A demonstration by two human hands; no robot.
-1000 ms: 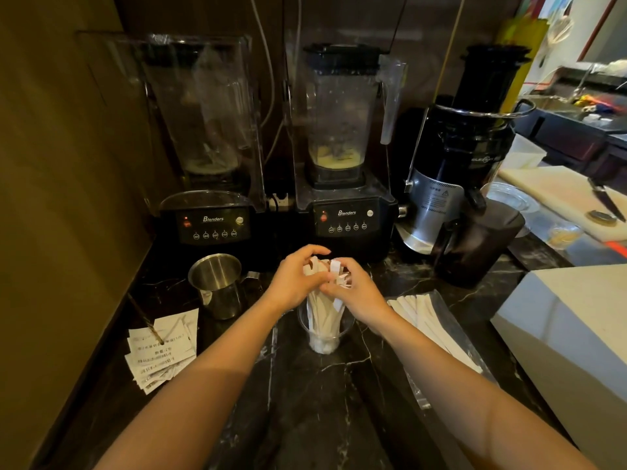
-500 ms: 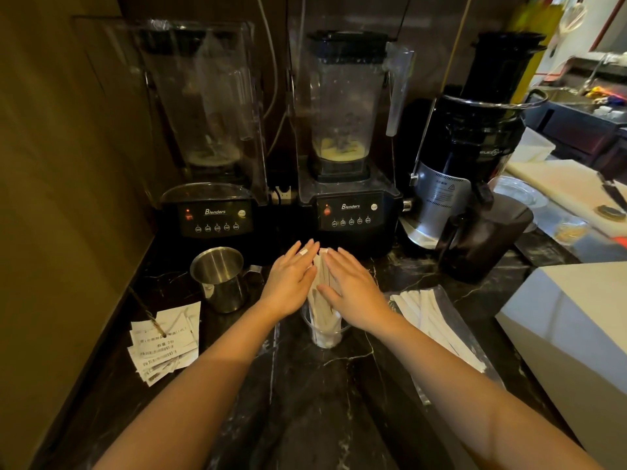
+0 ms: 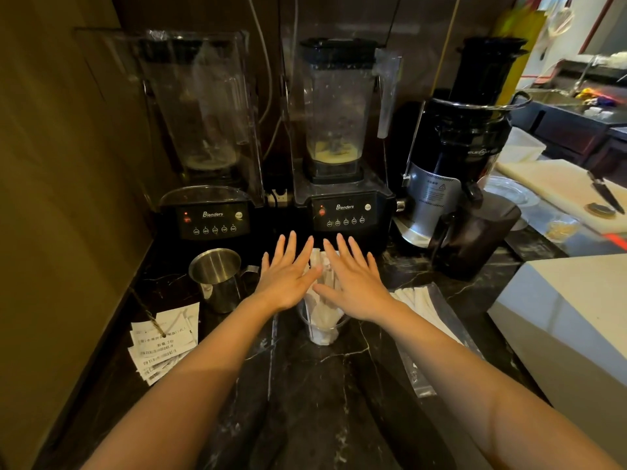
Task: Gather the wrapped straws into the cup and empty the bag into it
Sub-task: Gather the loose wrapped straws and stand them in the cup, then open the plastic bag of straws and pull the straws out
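A drinks-shop counter: two commercial blenders, a juicer, order receipts.

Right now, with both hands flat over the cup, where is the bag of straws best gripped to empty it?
Probably the bag's near end, by its seal, taken from the right with the right hand. It lies flat beside the cup, the wrapped straws bunched toward its far end.

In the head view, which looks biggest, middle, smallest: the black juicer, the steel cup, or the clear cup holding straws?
1. Black juicer, clearly largest.
2. Steel cup.
3. Clear cup, partly hidden by the hands, so the last two are uncertain.
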